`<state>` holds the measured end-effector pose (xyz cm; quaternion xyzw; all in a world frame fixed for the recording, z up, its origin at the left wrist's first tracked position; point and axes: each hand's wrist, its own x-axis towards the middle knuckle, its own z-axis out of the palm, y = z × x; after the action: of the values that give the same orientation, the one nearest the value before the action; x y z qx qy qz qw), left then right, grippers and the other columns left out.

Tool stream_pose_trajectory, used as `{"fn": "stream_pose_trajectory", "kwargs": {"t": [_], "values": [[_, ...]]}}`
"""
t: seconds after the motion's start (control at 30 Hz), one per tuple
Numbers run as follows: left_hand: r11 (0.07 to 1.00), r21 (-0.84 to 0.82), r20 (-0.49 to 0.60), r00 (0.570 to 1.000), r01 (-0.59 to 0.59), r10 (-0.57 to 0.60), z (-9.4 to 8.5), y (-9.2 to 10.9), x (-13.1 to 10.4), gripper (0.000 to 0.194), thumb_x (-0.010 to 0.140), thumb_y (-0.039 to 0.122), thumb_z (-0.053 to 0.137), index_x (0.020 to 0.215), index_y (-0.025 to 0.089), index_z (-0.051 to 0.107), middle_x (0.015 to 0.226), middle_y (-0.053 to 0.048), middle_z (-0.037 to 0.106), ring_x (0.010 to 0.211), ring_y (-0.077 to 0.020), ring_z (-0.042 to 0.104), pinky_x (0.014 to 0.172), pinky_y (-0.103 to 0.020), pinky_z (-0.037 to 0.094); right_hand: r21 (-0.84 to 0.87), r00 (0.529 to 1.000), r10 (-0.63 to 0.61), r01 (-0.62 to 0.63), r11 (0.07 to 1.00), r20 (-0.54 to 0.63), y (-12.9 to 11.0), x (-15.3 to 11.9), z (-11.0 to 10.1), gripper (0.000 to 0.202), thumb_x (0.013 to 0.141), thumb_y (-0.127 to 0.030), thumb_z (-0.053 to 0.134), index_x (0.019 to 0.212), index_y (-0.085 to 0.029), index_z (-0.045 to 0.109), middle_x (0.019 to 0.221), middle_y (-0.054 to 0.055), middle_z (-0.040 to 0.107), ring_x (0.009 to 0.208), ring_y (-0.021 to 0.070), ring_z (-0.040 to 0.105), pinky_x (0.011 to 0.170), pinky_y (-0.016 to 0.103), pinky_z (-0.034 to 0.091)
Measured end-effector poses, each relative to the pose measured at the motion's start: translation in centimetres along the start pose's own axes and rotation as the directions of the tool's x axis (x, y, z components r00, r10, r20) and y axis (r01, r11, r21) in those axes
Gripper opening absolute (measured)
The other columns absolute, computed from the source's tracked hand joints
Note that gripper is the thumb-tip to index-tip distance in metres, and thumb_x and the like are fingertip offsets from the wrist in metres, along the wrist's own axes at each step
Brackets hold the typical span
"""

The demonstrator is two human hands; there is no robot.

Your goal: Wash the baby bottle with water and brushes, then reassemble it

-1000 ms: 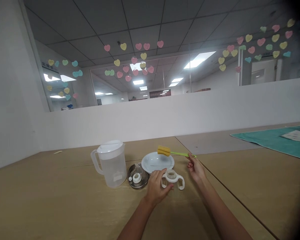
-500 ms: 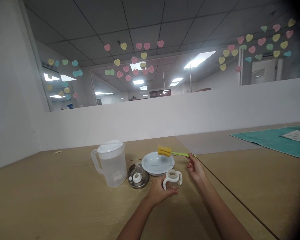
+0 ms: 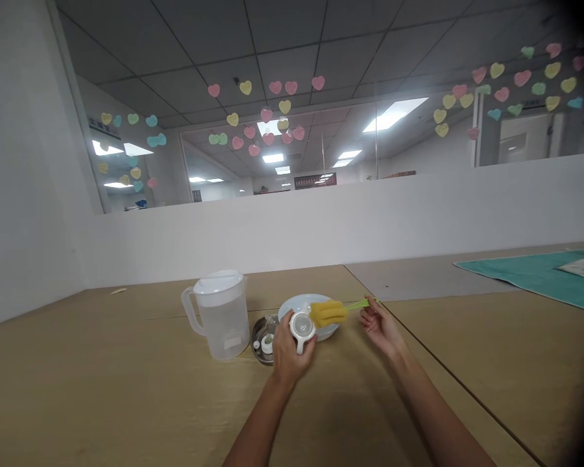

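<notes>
My left hand is wrapped round a small clear bottle with white handles, which is tilted over the near edge of the pale bowl. My right hand pinches the green handle of a brush. The brush's yellow sponge head is close to the bottle, on its right, over the bowl; whether they touch I cannot tell. Left of the bowl, partly behind my left hand, a round metal dish holds a white ring-shaped cap and other small parts.
A clear plastic jug with a white lid stands left of the metal dish. A teal cloth with a patterned piece on it lies at the far right. Behind the table is a white wall below glass.
My left hand has moved left and up, tipping the bottle from upright. The brush head has shifted slightly right and down and now sits beside the bottle.
</notes>
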<state>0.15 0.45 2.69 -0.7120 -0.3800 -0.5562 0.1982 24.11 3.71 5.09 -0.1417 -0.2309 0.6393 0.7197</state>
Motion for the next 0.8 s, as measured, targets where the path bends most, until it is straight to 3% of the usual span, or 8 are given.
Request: {"fn": "stream_pose_trajectory", "kwargs": {"t": [0.17, 0.4, 0.5, 0.8], "values": [[0.976, 0.216, -0.054, 0.998, -0.003, 0.015, -0.3, -1.0, 0.5, 0.059, 0.081, 0.036, 0.06, 0.131, 0.012, 0.04, 0.118, -0.017, 0.052, 0.108, -0.0274, 0.051, 0.089, -0.039, 0.04, -0.144, 1.0, -0.024, 0.024, 0.989, 0.001, 0.3, 0.4, -0.2, 0.043, 0.048, -0.025, 0.084, 0.084, -0.017, 0.061, 0.064, -0.005, 0.046, 0.047, 0.0031, 0.032, 0.039, 0.016, 0.029], [0.93, 0.35, -0.056, 0.994, 0.111, -0.098, -1.5, -1.4, 1.1, 0.055, 0.071, 0.012, 0.057, 0.124, 0.027, 0.056, 0.118, -0.011, 0.049, 0.107, -0.0277, 0.045, 0.088, -0.041, 0.035, -0.148, 0.999, -0.049, 0.047, 0.988, -0.011, 0.3, 0.6, -0.3, 0.046, 0.043, -0.028, 0.088, 0.078, -0.016, 0.06, 0.071, -0.006, 0.051, 0.047, 0.0011, 0.035, 0.038, 0.014, 0.03], [0.909, 0.401, -0.058, 0.993, 0.117, -0.102, -1.7, -1.6, 1.0, 0.055, 0.072, 0.01, 0.056, 0.123, 0.031, 0.059, 0.118, -0.011, 0.048, 0.107, -0.0287, 0.043, 0.088, -0.043, 0.034, -0.187, 0.997, -0.071, 0.07, 0.98, 0.001, 0.4, 0.6, -0.5, 0.046, 0.044, -0.029, 0.089, 0.079, -0.015, 0.063, 0.068, -0.006, 0.049, 0.047, 0.0012, 0.037, 0.038, 0.014, 0.031], [0.881, 0.469, 0.047, 0.998, -0.061, 0.043, -1.7, -1.3, 0.5, 0.063, 0.069, 0.008, 0.06, 0.124, 0.037, 0.057, 0.12, -0.011, 0.046, 0.11, -0.0303, 0.041, 0.089, -0.045, 0.032, -0.422, 0.992, -0.112, 0.125, 0.898, 0.056, 0.1, 0.3, -0.6, 0.048, 0.05, -0.04, 0.085, 0.085, -0.012, 0.069, 0.056, -0.004, 0.047, 0.047, 0.0049, 0.039, 0.04, 0.017, 0.031]]}}
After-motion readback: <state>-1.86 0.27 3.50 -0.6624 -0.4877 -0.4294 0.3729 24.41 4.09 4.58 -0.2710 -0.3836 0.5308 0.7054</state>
